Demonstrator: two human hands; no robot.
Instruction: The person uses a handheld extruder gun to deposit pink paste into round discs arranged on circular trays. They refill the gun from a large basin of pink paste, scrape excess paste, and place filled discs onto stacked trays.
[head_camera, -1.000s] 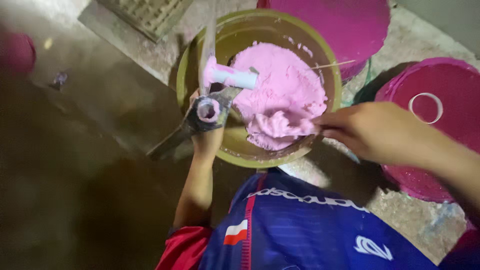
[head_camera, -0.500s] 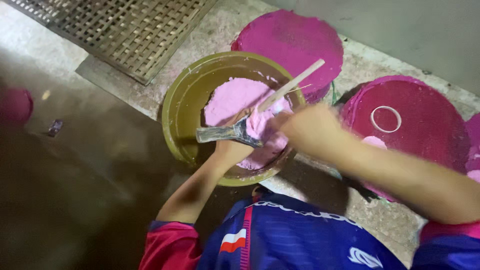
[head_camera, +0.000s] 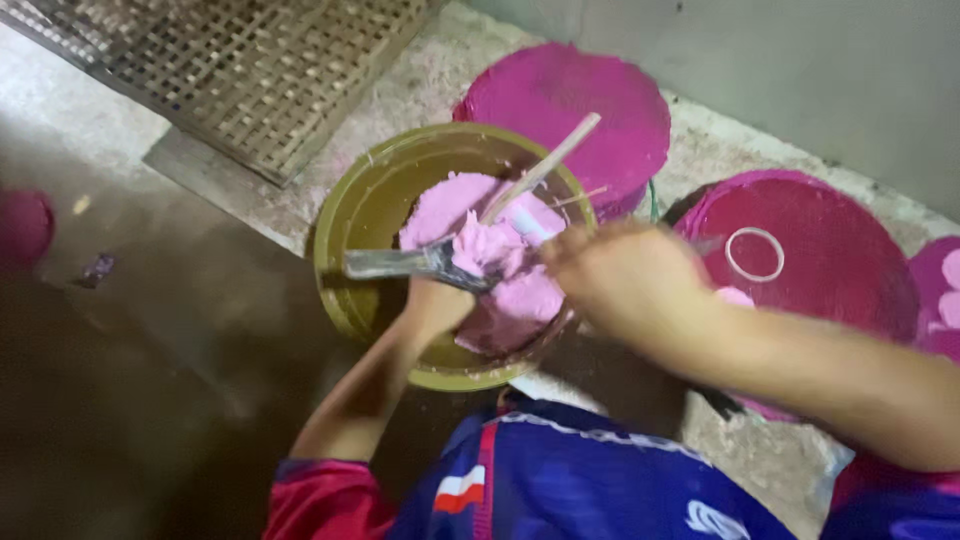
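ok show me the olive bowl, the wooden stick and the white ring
olive bowl (head_camera: 345, 235): head view, bare left inner wall.
wooden stick (head_camera: 555, 150): head view, upper shaft.
white ring (head_camera: 755, 254): head view, its band on the pink lid.

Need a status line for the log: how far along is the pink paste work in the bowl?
Done: two magenta-coated round discs lie beside the bowl. In hand: left hand holds a paste-loaded metal tool over the olive bowl; right hand is blurred at a wooden stick. Left: a large mound of pink paste remains.
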